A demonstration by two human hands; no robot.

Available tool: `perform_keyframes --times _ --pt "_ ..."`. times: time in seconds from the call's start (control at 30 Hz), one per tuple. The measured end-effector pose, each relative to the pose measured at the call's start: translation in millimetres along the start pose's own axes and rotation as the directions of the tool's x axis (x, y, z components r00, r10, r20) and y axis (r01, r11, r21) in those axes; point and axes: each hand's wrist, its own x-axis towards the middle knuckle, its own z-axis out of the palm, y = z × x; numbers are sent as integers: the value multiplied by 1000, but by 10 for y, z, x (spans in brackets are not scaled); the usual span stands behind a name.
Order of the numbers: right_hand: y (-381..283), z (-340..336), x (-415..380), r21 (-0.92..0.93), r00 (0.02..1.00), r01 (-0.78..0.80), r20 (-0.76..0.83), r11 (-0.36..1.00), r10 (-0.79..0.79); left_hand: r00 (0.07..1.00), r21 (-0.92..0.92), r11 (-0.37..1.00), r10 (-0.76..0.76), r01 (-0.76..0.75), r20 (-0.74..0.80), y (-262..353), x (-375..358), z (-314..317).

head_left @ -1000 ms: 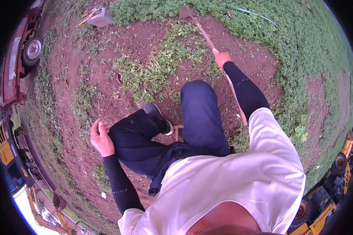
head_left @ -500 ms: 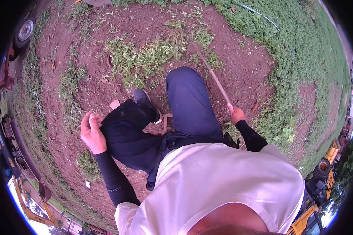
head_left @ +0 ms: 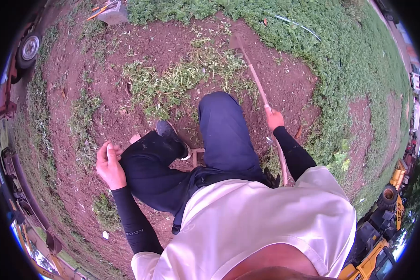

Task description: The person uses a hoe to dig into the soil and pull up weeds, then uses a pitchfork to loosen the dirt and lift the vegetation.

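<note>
My right hand [head_left: 275, 120] is closed around the long wooden handle of a hoe [head_left: 255, 74]. The hoe's head lies on the brown soil at the upper middle, just right of a heap of pulled weeds [head_left: 163, 81]. The handle's rear end runs back under my right forearm. On the other side, my left hand [head_left: 110, 163] hovers beside my bent left knee, its fingers curled with the thumb near them; whether something small is between them I cannot make out.
Dense green plants [head_left: 350, 70] border the soil on the right, with a pale hose [head_left: 298, 25] on them. A grey block [head_left: 114, 14] with orange-handled tools stands at the top left. Yellow machinery [head_left: 371, 259] is at the lower right, a vehicle wheel [head_left: 30, 48] at the upper left.
The hoe's head has moved forward, away from me. My right hand has shifted slightly up and left, and more of the handle shows behind it. My left hand stays near the knee.
</note>
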Motion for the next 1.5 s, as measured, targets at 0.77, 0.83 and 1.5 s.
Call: perform_keyframes --times 0.77,0.83,1.5 --pt "1801 -82 -2352 -130 969 -237 44 963 245 995 101 995 6 -17 104 165 215 321" --pt "1738 -166 -2336 -126 965 -249 49 960 257 996 100 995 19 -28 91 135 215 281" --pt "-932 489 101 -24 957 129 265 991 -118 999 13 999 -34 33 39 70 108 122"
